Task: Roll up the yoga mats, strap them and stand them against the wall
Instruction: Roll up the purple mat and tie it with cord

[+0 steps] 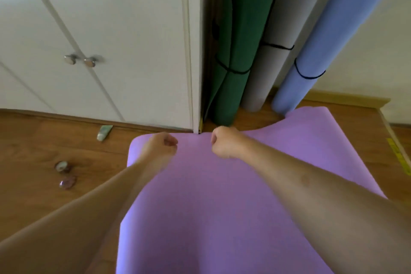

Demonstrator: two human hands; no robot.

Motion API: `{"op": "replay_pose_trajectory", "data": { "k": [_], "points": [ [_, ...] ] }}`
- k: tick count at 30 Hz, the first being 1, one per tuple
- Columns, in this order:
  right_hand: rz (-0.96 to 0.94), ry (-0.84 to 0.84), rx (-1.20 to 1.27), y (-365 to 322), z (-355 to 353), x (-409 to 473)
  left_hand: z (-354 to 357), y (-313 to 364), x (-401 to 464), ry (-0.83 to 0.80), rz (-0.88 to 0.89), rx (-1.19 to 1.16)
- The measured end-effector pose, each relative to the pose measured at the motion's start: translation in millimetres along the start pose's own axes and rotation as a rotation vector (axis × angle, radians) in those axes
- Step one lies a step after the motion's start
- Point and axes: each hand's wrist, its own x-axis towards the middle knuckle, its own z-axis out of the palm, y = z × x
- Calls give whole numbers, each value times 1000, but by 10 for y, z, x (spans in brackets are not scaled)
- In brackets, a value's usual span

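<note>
**Purple mat gripped at its far edge, three rolls already standing**

Fingers (172, 142) of both hands are curled tight at the far edge of the flat purple foam yoga mat (222, 207); as I read it, my left hand (160, 147) and right hand (224, 142) each pinch that edge, though the grip itself is hidden under the knuckles. This mat lies unrolled on the wooden floor (44, 144), its far right corner lifted against the blue roll. Three are finished: a dark green rolled mat (240, 51), a grey rolled mat (278, 35) and a light blue rolled mat (329, 35), each bound with a black strap, stand against the wall beside the white cupboard (111, 40). Rolling, strapping and standing the purple one remain.
</note>
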Motion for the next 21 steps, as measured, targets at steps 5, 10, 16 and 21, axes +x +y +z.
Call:
{"op": "replay_pose_trajectory", "data": {
  "k": [5, 10, 16, 21],
  "points": [
    [-27, -295, -38, -321, 1328, -64, -124, -1488, -236, 113, -236, 184],
    [-21, -489, -1, -628, 2317, -62, -105, -2484, -89, 120, -688, 89],
    [66, -578, 94, -823, 2997, 259, 116, -3019, 80, 37, -774, -378],
    [64, -550, 217, -698, 3017, 401, 255, -2790, 154, -148, -616, -383]
  ]
}}
